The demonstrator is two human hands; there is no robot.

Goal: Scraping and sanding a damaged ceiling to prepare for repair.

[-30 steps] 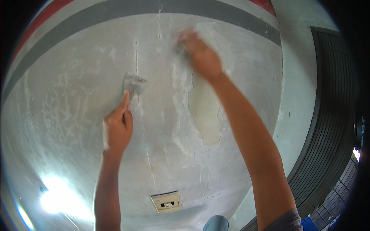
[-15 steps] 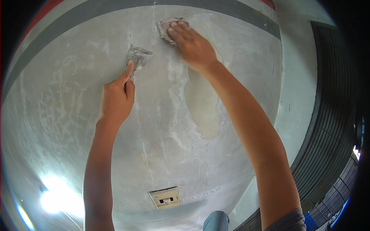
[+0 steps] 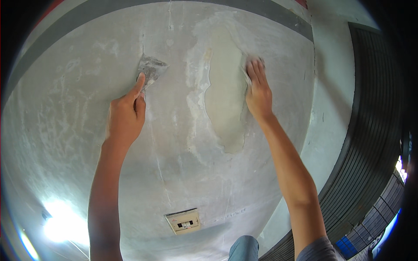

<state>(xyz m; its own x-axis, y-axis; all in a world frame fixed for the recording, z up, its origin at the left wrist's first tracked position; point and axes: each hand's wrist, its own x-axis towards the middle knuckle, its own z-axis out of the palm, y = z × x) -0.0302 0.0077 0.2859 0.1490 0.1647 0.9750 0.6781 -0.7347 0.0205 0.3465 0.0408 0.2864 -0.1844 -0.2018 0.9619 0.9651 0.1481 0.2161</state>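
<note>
My left hand (image 3: 124, 115) is closed around a putty knife (image 3: 153, 67), its broad, smeared metal blade pointing up near the wall. Further right, my right hand (image 3: 260, 93) presses a worn piece of sandpaper (image 3: 247, 76) to the wall (image 3: 170, 117). The fingers hide most of the sheet, and motion blurs their tips. Just left of that hand is a long, smooth beige patch of filler (image 3: 224, 91) with a ragged outline. Pale, scuffed streaks run along the patch's left side.
A beige switch plate (image 3: 183, 221) is set low in the wall, below a thin crack. At lower left glows a bright lamp (image 3: 65, 222). A dark ribbed shutter (image 3: 370, 113) stands at the right, past the wall's corner. My knee (image 3: 244, 249) shows at the bottom edge.
My right hand has moved right and down with the sandpaper, from the patch's upper left to its right edge, uncovering the patch. The left hand and putty knife have barely shifted.
</note>
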